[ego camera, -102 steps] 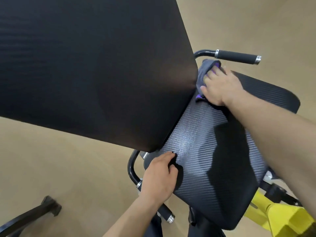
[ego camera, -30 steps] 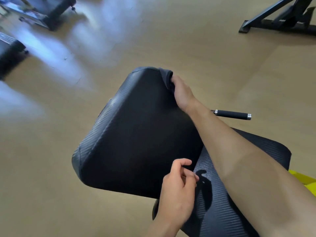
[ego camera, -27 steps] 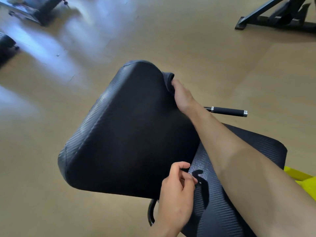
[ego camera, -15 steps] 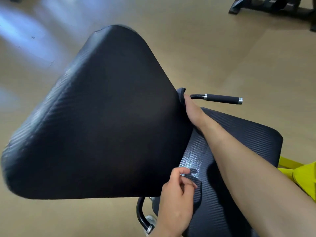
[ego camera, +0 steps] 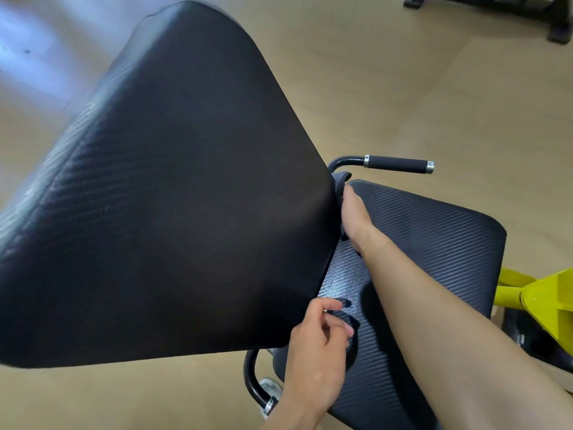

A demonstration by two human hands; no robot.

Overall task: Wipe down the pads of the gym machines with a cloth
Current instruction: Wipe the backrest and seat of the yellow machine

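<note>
A big black back pad [ego camera: 173, 197] fills the left and middle of the view. To its right lies the black textured seat pad [ego camera: 428, 243]. My right hand [ego camera: 353, 215] holds a grey cloth [ego camera: 340, 181] against the back pad's right edge, low down near the seat; its fingers are hidden behind that edge. My left hand [ego camera: 316, 355] hovers over the seat pad's near corner, just below the back pad, fingers loosely curled and holding nothing.
A black grip handle [ego camera: 397, 164] sticks out behind the seat, and another handle [ego camera: 252, 377] curves below my left hand. The machine's yellow frame [ego camera: 542, 302] is at the right edge. Another machine's black base [ego camera: 527, 7] stands on the tan floor, top right.
My right hand has slid the cloth down the back pad's right edge, from its top corner to just above the seat. The view has dropped closer to the pad. My left hand has barely moved.
</note>
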